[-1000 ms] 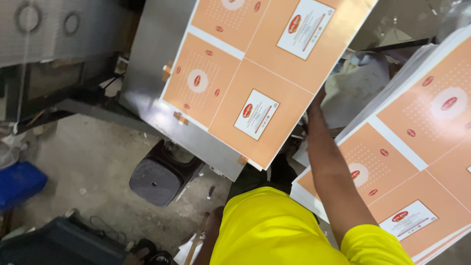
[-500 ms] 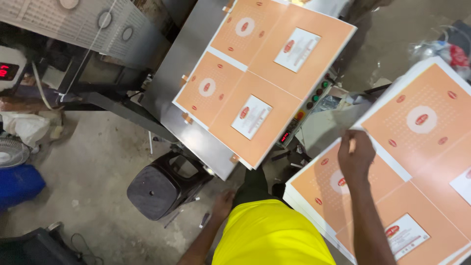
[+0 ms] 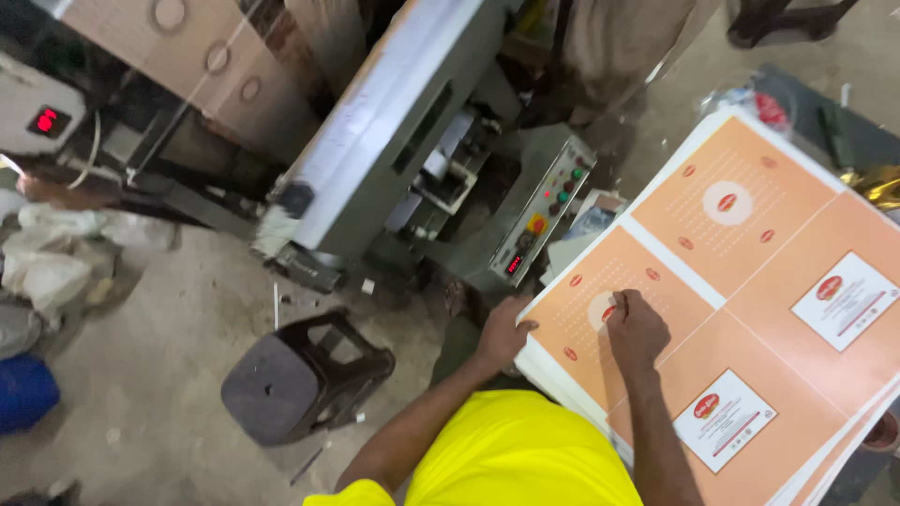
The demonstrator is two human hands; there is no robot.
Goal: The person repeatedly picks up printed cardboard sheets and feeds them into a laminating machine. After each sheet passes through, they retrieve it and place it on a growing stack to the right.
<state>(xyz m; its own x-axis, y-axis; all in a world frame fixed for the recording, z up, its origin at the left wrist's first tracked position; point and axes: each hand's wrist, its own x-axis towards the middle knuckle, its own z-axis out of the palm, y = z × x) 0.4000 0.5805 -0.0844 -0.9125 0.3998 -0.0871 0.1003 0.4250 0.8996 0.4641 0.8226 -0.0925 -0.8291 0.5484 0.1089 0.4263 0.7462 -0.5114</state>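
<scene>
A thick stack of large orange printed sheets (image 3: 750, 290) with white panels and round red marks lies to my right. My left hand (image 3: 503, 333) grips the stack's near left edge, fingers curled over the top sheet's border. My right hand (image 3: 636, 328) rests flat on the top sheet, fingertips by a white circle. My yellow shirt fills the bottom of the view.
A grey metal machine (image 3: 394, 141) with a control panel of coloured buttons (image 3: 544, 211) stands ahead. A dark plastic stool (image 3: 300, 375) sits on the concrete floor to the left. White bags (image 3: 56, 253) and a blue container (image 3: 23, 394) lie at far left.
The orange sheet that lay on the machine's slanted table is gone from it. My view swung right. My left hand came onto the stack's edge and my right hand slid along the top sheet.
</scene>
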